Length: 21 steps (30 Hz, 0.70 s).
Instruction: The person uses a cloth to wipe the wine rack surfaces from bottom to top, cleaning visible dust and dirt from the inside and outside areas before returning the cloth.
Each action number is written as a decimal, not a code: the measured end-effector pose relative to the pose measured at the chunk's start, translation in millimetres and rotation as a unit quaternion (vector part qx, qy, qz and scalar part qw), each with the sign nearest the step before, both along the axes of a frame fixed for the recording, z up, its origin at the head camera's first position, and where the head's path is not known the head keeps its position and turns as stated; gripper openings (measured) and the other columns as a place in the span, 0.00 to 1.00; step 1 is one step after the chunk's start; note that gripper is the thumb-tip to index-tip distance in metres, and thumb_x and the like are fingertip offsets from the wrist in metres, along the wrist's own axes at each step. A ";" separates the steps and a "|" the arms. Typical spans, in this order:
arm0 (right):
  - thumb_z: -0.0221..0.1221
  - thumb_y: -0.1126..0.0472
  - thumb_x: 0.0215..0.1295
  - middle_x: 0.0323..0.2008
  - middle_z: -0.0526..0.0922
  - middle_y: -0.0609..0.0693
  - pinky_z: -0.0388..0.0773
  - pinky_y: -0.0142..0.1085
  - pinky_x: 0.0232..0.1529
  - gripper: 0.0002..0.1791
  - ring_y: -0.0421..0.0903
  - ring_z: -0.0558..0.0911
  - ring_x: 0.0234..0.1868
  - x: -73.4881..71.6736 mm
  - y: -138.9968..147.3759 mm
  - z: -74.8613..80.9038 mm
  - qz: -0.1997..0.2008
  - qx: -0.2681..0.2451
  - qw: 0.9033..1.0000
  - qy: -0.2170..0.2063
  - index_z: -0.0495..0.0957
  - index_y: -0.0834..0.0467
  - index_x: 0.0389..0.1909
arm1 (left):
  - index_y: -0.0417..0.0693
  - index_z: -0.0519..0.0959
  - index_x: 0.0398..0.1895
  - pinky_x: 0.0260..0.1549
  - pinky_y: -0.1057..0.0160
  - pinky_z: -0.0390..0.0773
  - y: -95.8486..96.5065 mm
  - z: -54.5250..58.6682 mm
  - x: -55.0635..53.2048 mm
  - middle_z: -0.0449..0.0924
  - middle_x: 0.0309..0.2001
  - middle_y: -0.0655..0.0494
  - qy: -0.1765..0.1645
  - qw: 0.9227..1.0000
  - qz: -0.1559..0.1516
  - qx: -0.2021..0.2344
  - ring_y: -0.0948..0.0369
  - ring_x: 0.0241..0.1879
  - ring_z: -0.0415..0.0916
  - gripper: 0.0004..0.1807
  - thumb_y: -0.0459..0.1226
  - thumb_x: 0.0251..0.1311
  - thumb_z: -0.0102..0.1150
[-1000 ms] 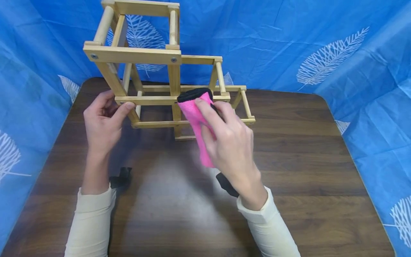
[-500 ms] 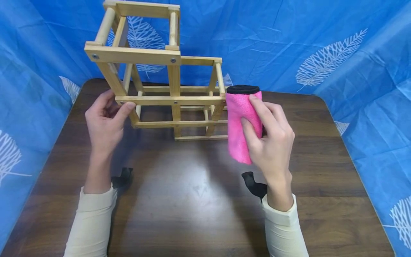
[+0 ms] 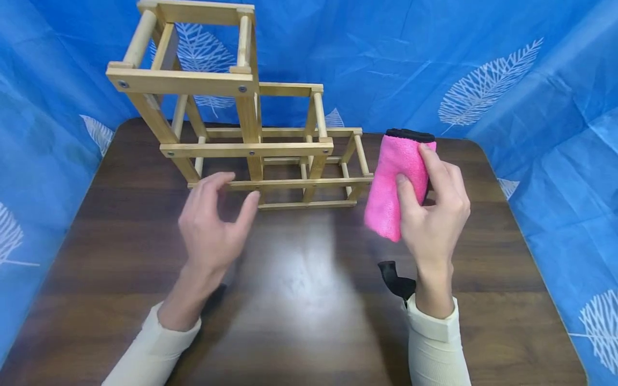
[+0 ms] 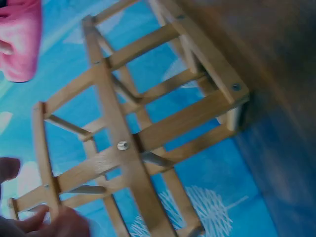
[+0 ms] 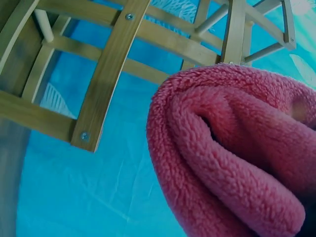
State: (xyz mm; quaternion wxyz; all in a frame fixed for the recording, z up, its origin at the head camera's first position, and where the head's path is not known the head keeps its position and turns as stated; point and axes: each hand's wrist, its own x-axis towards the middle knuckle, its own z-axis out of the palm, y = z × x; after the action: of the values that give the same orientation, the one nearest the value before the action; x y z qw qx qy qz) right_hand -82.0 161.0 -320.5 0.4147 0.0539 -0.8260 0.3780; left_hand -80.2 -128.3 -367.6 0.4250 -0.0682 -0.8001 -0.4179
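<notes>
My right hand (image 3: 434, 209) grips a folded pink cloth (image 3: 398, 182) with a black edge, held in the air just right of the wooden rack. Thumb and fingers pinch its side. In the right wrist view the fuzzy cloth (image 5: 222, 148) shows its rolled folds. The stepped wooden rack (image 3: 251, 150), made of slats and dowels, stands at the back of the table, tallest on the left. My left hand (image 3: 212, 225) is in front of the rack, thumb and fingers spread apart, holding nothing. In the left wrist view its blurred fingertips (image 4: 64, 224) appear at the lower left.
The dark wood-grain table (image 3: 299, 321) stretches in front of the rack. A blue curtain (image 3: 376, 64) with white leaf prints hangs behind and at both sides. A black strap piece (image 3: 398, 281) sticks out by my right wrist.
My right hand has carried the cloth rightward along the rack and past its end. My left hand has let go of the rack's left post and moved right and toward me.
</notes>
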 end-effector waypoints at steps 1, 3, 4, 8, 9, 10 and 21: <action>0.66 0.66 0.60 0.42 0.81 0.62 0.72 0.24 0.34 0.22 0.45 0.77 0.39 0.3 1.2 0.0 -0.005 -0.001 1.000 -0.001 0.82 0.55 0.57 | 0.33 0.78 0.50 0.41 0.50 0.76 3.3 -2.1 -0.7 0.82 0.46 0.40 -0.054 0.998 -0.001 -0.025 0.45 0.43 0.79 0.28 0.50 0.60 0.63; 0.66 0.66 0.60 0.41 0.82 0.61 0.71 0.23 0.33 0.22 0.45 0.77 0.39 1.3 3.6 -0.8 -0.015 0.000 1.000 -0.006 0.82 0.55 0.56 | 0.34 0.73 0.60 0.47 0.43 0.74 9.3 -5.3 -5.7 0.79 0.56 0.40 -0.141 0.989 0.000 -0.049 0.44 0.52 0.77 0.32 0.50 0.62 0.63; 0.66 0.65 0.60 0.41 0.82 0.61 0.70 0.23 0.33 0.22 0.45 0.77 0.38 1.7 4.9 -1.5 -0.020 0.001 1.000 -0.010 0.82 0.55 0.56 | 0.34 0.71 0.63 0.49 0.41 0.73 12.4 -6.3 -9.1 0.77 0.58 0.40 -0.172 0.984 0.001 -0.051 0.43 0.54 0.75 0.34 0.50 0.62 0.63; 0.66 0.65 0.59 0.41 0.82 0.61 0.68 0.23 0.33 0.22 0.47 0.77 0.38 3.0 9.9 -3.6 -0.037 0.003 0.999 -0.020 0.83 0.54 0.56 | 0.32 0.71 0.59 0.54 0.39 0.70 27.7 -9.9 -25.4 0.81 0.50 0.37 -0.210 0.976 0.010 -0.048 0.41 0.48 0.78 0.32 0.51 0.67 0.58; 0.66 0.65 0.59 0.40 0.82 0.61 0.67 0.23 0.33 0.22 0.47 0.77 0.37 3.2 11.2 -4.1 -0.042 0.004 0.999 -0.021 0.83 0.54 0.56 | 0.32 0.71 0.56 0.56 0.39 0.68 31.4 -10.9 -29.3 0.82 0.44 0.37 -0.206 0.977 0.017 -0.053 0.41 0.45 0.79 0.30 0.51 0.68 0.57; 0.67 0.65 0.59 0.40 0.82 0.61 0.66 0.24 0.33 0.22 0.48 0.77 0.37 3.7 12.4 -4.6 -0.043 0.006 0.999 -0.022 0.82 0.54 0.56 | 0.31 0.71 0.54 0.59 0.38 0.66 34.8 -11.5 -32.6 0.83 0.38 0.37 -0.201 0.978 0.026 -0.059 0.40 0.42 0.80 0.29 0.51 0.69 0.55; 0.67 0.65 0.58 0.40 0.82 0.61 0.65 0.40 0.33 0.22 0.54 0.79 0.38 8.5 23.0 -7.6 -0.056 0.019 0.997 -0.040 0.82 0.55 0.56 | 0.24 0.67 0.46 0.40 0.38 0.77 34.1 -2.1 -45.5 0.73 0.17 0.38 -0.241 0.957 0.034 -0.157 0.36 0.22 0.77 0.21 0.41 0.78 0.40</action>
State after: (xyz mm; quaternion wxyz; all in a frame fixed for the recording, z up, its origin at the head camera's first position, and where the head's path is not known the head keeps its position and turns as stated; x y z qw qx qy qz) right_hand -73.5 184.0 -328.1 0.4010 0.0001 -0.8504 0.3405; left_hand -125.8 -94.1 -369.7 0.2172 -0.0037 -0.9363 -0.2760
